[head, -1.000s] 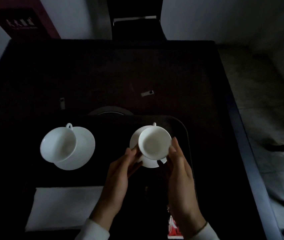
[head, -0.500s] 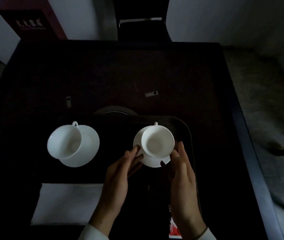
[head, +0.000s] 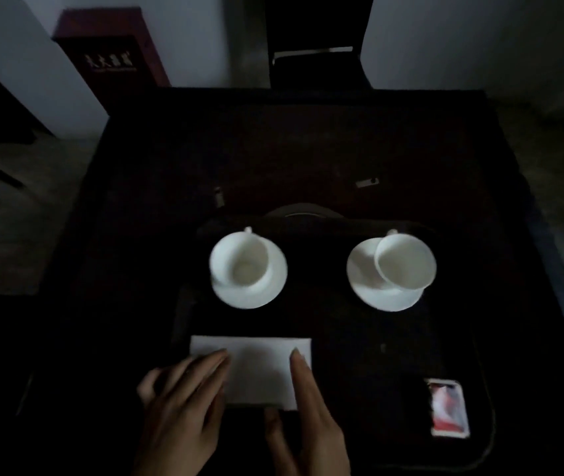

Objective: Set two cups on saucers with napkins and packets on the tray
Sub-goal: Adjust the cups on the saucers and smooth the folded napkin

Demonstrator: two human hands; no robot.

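- Left grip (head: 177, 407): released, straight fingers lying on the left edge of the napkin (head: 260, 365).
- Left cup (head: 239, 264) on its saucer (head: 268, 290): smooth white ceramic, round, standing on the dark tray (head: 322, 314).
- Napkin: flat white rectangle, probably soft paper, at the near side; napkin step in hand.
- Right grip (head: 308, 427): released, forefinger touching the napkin's right part; next, probably, to lift one sheet gently.
- Right cup (head: 406, 262): off-centre on the right saucer (head: 373, 290).
- Packet (head: 449, 407): glossy, red and white, near right corner.
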